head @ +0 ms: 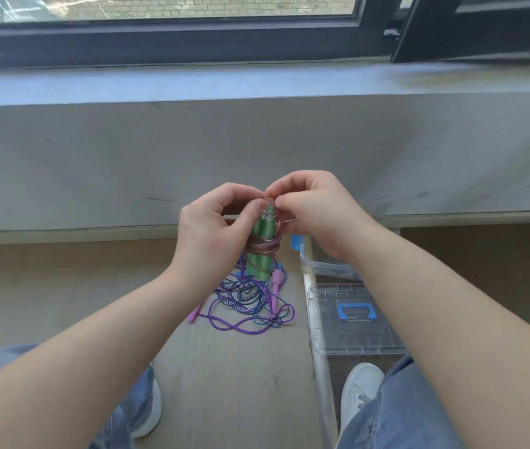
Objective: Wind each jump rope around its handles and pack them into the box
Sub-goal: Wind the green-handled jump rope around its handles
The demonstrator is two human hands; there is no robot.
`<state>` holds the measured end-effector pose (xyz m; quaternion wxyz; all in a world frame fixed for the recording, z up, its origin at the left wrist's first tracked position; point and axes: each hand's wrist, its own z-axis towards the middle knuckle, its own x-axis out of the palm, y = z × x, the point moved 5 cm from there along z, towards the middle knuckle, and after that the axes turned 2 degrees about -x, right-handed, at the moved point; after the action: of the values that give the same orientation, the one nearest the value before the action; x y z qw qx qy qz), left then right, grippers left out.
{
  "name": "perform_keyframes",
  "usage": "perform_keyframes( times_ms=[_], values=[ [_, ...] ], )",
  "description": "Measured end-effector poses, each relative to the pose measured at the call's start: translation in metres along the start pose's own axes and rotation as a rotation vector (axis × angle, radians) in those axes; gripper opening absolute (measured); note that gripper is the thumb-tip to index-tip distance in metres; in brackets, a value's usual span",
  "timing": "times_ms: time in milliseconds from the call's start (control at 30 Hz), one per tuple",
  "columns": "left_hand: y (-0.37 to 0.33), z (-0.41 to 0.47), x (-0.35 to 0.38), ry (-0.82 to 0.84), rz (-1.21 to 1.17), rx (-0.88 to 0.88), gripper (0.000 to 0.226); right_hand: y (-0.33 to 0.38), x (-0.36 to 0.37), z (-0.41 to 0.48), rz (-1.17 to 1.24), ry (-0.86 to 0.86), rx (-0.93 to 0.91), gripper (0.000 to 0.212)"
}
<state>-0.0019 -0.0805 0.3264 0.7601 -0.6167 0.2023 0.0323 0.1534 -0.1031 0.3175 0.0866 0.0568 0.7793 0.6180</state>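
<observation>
The fingertips (284, 202) of the right hand (315, 212) pinch a thin strand of the pinkish rope (265, 246) at the top end of the paired green handles (258, 267), thumb against forefinger, the other fingers curled in behind. The left hand (215, 228) wraps the same handles from the opposite side, its thumb (253, 209) pressed near their top. The bundle stands upright in the air between the two hands. Most of this rope sits as a tight band of coils round the handles' middle, with a few finer turns near the top.

The rope looks thin, glossy and springy, and the handles smooth and light. The coils will probably slide along the plastic and spring open if the free end is let go. The safest hold seems to be round the coil band and both handles together, with the end tucked under a turn.

Both wrists bend inward so the hands meet almost knuckle to knuckle. The bare forearms come in from the lower corners.

Below, on the floor (224, 384), a tangled purple rope (247, 296) with pink handles (276, 288) lies unwound. Just right of it stands the clear box (325, 270), open and partly hidden by the right wrist. Its lid (354, 338) lies flat, nearer the person.
</observation>
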Motion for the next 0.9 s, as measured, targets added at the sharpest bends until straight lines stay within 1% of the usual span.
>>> perform_keyframes(
  times_ms=[133, 300, 467, 533, 700, 767, 900],
  values=[
    [0.004, 0.004, 0.002, -0.001, 0.005, -0.029, 0.013, -0.003, 0.001, -0.001, -0.029, -0.103, -0.063, 0.024],
    [0.009, 0.006, 0.003, -0.019, -0.022, -0.065, 0.012, -0.006, 0.002, 0.003, -0.04, -0.186, -0.098, 0.022],
    [0.011, 0.006, 0.005, 0.019, -0.062, -0.067, 0.011, -0.004, 0.0, 0.004, 0.141, -0.211, -0.076, 0.022],
    [0.011, 0.006, 0.004, 0.021, -0.06, -0.063, 0.011, -0.004, -0.001, 0.005, 0.173, -0.222, -0.073, 0.021],
    [0.009, 0.005, 0.003, 0.015, -0.04, -0.041, 0.01, -0.003, -0.003, 0.005, 0.226, -0.165, -0.058, 0.025],
    [0.005, 0.004, 0.003, 0.01, 0.008, 0.029, 0.011, -0.001, -0.002, 0.004, 0.228, -0.129, -0.049, 0.024],
    [-0.002, 0.0, 0.006, 0.067, 0.049, 0.145, 0.01, -0.005, -0.001, 0.004, 0.177, -0.063, -0.013, 0.019]
  ],
)
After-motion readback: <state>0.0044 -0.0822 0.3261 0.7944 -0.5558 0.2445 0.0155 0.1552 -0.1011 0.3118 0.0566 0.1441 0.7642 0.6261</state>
